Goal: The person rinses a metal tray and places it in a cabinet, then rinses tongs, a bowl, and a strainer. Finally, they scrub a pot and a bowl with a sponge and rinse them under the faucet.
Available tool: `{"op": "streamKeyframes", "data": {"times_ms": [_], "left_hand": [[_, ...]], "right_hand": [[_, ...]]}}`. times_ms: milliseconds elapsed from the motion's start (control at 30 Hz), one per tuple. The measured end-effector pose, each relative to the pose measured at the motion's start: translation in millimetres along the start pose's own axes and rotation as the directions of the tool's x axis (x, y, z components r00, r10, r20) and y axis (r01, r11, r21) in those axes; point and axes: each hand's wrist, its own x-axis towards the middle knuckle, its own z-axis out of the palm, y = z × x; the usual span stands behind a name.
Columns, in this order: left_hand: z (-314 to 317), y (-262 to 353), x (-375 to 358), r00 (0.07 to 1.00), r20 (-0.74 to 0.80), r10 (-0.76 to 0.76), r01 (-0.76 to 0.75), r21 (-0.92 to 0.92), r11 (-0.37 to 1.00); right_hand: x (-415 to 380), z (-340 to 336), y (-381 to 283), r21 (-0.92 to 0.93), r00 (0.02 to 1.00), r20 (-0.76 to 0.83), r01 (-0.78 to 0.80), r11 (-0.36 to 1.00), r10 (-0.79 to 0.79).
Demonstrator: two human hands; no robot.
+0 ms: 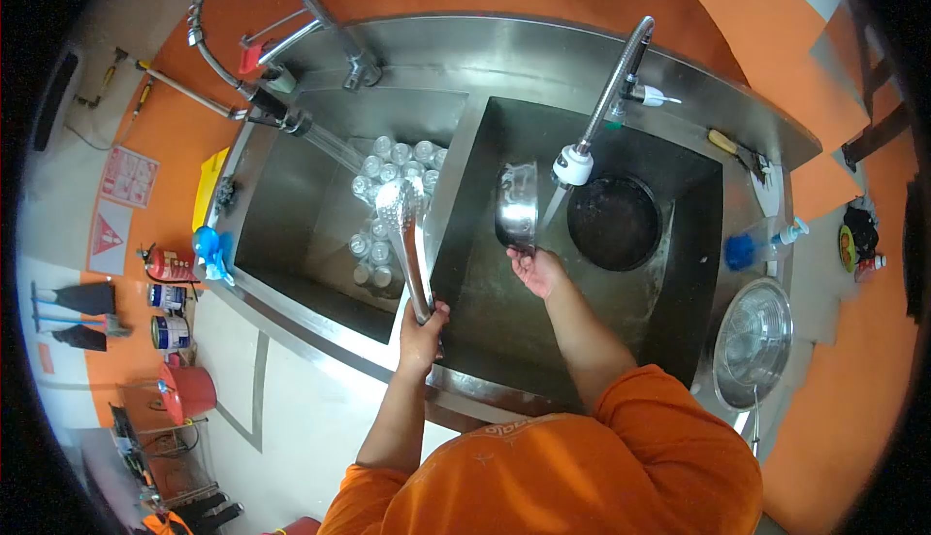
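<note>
My left hand (424, 336) is closed around the narrow end of metal tongs (415, 254). Their perforated heads point away from me, over the divider and the edge of the left basin. My right hand (536, 271) grips the near rim of a steel bowl (517, 205), which is tipped on its side above the right basin (504, 312). Just right of the bowl, water runs from a white faucet head (573, 165). A dark round pan (614, 223) lies in that basin, right of the bowl.
Several silver cans (381, 171) stand in the left basin (310, 215), under water from a spring-hose faucet (296, 123). A steel strainer bowl (753, 341) sits at the right. A blue spray bottle (742, 252) and a yellow-handled brush (722, 141) are on the right ledge.
</note>
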Motion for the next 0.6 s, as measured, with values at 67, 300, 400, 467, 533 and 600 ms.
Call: {"op": "streamKeyframes", "data": {"times_ms": [67, 300, 400, 467, 533, 600], "left_hand": [[-2, -2, 0, 1.0, 0.007, -0.012, 0.012, -0.013, 1.0], [7, -2, 2, 1.0, 0.002, -0.015, 0.015, 0.03, 0.999], [14, 3, 3, 0.998, 0.042, -0.036, 0.035, 0.023, 0.999], [16, 4, 5, 0.997, 0.068, -0.026, 0.025, 0.008, 1.0], [18, 5, 7, 0.996, 0.088, -0.001, 0.002, -0.009, 1.0], [20, 10, 7, 0.996, 0.088, -0.008, 0.008, 0.0, 1.0]], "right_hand": [[5, -9, 4, 0.159, 1.0, 0.002, 0.016, 0.987, -0.016], [-1, -29, -2, 0.184, 0.999, -0.027, 0.049, 0.982, -0.045], [-24, -12, -2, 0.185, 0.998, -0.061, -0.016, 0.983, 0.028], [-27, -26, 4, 0.14, 0.995, 0.044, -0.09, 0.986, 0.085], [-30, -41, 10, 0.057, 0.984, 0.111, -0.144, 0.988, 0.137], [-34, -56, 13, 0.03, 0.971, 0.185, -0.162, 0.986, 0.154]]}}
